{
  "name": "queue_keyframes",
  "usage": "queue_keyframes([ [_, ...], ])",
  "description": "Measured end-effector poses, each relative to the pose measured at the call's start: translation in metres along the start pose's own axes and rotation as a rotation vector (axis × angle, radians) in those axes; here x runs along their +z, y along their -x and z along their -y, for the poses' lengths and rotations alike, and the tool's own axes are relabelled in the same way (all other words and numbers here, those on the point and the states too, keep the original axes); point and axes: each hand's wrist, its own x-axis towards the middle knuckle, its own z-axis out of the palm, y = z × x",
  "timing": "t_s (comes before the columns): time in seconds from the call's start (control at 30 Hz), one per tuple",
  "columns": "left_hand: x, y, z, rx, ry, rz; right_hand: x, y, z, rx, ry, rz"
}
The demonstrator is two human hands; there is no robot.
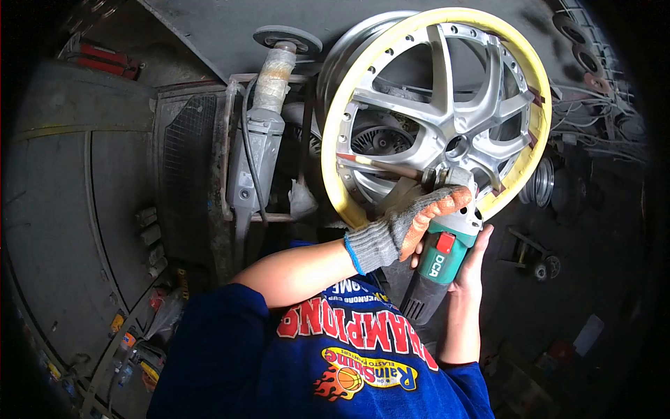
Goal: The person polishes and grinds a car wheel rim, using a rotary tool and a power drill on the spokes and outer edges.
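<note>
Head view: at the wheel's [441, 70] near edge, I judge the rigid grinder [453, 260] hefty, best held where left hand [424, 218] and right hand [472, 269] grip: head, body.

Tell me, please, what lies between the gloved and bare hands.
A green power tool lies between the left hand and the right hand, in the head view.

White letters reading "DCA" stand on the green power tool [438, 264]. The blue shirt [244, 370] bears "CHAMPIONS" in large red letters edged with white, and below it "RainShine" in a yellow oval logo [368, 368]. Smaller print above "CHAMPIONS" includes the word "CUP"; the rest of that print is partly folded away and unclear.
</note>
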Motion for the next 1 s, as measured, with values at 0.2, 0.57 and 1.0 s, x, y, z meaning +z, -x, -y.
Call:
queue_keyframes([
  [0.2,0.002,0.000,-0.002,-0.025,-0.006,0.014,-0.001,0.004,0.000,-0.010,-0.016,-0.004],
  [0.57,0.004,-0.003,-0.001,-0.142,-0.045,-0.115,-0.005,0.002,-0.004,-0.033,-0.034,-0.021],
  [1.0,0.011,0.004,-0.007,-0.180,-0.021,-0.104,-0.011,0.008,-0.015,-0.028,-0.057,-0.022],
])
